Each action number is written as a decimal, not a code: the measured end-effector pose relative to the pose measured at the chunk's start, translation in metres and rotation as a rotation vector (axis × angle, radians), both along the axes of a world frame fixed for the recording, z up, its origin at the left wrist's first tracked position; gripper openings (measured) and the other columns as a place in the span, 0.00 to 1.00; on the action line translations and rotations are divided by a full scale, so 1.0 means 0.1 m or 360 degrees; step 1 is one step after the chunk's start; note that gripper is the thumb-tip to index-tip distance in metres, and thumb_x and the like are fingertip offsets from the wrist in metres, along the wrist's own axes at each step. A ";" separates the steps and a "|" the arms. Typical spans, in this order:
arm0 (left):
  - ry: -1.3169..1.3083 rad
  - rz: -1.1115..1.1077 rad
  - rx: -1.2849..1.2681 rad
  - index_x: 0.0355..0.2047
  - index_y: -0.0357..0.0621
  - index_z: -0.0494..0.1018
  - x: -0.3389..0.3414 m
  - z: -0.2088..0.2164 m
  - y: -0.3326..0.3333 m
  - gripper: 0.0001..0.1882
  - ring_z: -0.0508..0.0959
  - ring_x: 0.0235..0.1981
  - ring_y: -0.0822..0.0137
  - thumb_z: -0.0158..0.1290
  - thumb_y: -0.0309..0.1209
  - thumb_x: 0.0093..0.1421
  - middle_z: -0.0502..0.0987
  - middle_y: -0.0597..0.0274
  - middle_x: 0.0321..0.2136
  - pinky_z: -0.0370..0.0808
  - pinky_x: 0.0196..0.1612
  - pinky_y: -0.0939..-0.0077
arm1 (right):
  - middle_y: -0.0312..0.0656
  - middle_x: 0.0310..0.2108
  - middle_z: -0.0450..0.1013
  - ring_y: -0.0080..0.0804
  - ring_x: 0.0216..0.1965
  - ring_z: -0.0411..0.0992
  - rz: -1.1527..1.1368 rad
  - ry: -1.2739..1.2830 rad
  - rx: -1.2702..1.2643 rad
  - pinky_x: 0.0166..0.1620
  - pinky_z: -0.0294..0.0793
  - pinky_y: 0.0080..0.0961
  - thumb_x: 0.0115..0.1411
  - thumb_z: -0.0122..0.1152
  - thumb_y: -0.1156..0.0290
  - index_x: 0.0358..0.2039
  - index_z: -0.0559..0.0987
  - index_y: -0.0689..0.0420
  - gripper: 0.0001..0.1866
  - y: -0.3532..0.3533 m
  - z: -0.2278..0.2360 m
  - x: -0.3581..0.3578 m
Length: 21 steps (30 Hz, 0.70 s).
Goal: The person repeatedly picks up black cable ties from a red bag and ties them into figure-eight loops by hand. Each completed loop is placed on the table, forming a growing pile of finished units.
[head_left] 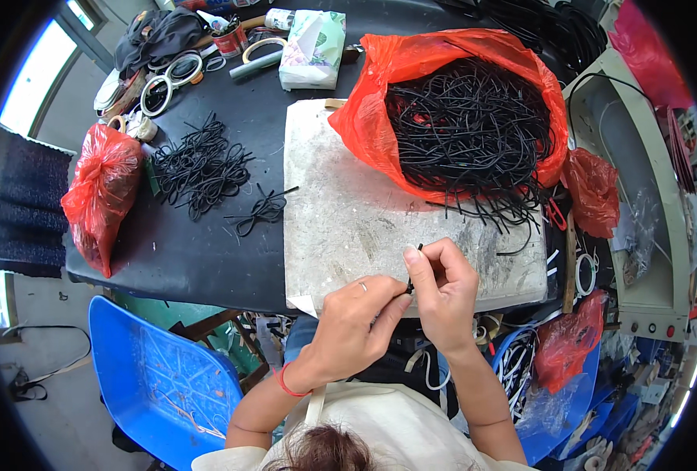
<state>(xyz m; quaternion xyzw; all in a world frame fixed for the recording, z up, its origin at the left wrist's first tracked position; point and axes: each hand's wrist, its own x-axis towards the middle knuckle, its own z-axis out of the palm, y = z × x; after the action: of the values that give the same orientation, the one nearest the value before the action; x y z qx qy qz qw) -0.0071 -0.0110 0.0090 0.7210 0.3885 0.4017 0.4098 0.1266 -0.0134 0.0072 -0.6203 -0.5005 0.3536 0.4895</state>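
Close together over the near edge of a pale, stained board [341, 228], both my hands pinch a short black cord [410, 288]. My left hand [352, 318] has its thumb and fingertips closed on the cord's lower part. With thumb and bent fingers, my right hand [447, 294] grips it higher up, and a black tip pokes out above the thumb. Fingers hide most of the cord. Beyond them, an opened red plastic bag [364, 102] is full of loose black cords [470, 125], some spilling onto the board. Looped black cords [199, 169] lie heaped on the left.
A smaller bunch of cords [260, 210] lies beside the board. A tied red bag [105, 192] stands at the table's left end. Tape rolls [157, 96] and a tissue pack [314, 51] sit at the back. Blue plastic chair [160, 377] is lower left; a pale metal machine [639, 188] stands right.
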 end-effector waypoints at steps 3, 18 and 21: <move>-0.0014 -0.0011 0.0033 0.28 0.37 0.69 0.00 -0.01 0.02 0.03 0.73 0.22 0.53 0.52 0.21 0.52 0.71 0.52 0.20 0.68 0.25 0.67 | 0.34 0.18 0.65 0.16 0.17 0.58 0.0025 -0.0061 0.0004 0.22 0.60 0.16 0.56 0.57 0.74 0.22 0.70 0.62 0.09 0.01 0.02 -0.01; -0.0438 0.0163 -0.0762 0.29 0.34 0.73 -0.02 -0.04 0.05 0.06 0.74 0.20 0.73 0.56 0.26 0.53 0.75 0.62 0.20 0.70 0.25 0.81 | 0.34 0.19 0.65 0.16 0.19 0.61 0.0153 -0.0062 0.0020 0.21 0.60 0.16 0.55 0.58 0.71 0.22 0.71 0.61 0.09 -0.02 0.08 0.00; 0.0224 0.0429 0.0654 0.28 0.37 0.73 0.11 -0.23 0.04 0.05 0.72 0.16 0.62 0.56 0.21 0.49 0.71 0.59 0.17 0.68 0.21 0.74 | 0.34 0.18 0.65 0.16 0.18 0.60 0.0033 -0.0147 -0.0048 0.20 0.59 0.16 0.55 0.59 0.72 0.21 0.70 0.61 0.10 0.03 -0.03 -0.01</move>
<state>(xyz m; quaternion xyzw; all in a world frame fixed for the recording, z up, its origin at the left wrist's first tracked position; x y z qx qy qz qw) 0.0034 -0.0069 -0.0141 0.7570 0.4188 0.4720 0.1694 0.1258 -0.0103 0.0046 -0.6382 -0.5236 0.3371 0.4527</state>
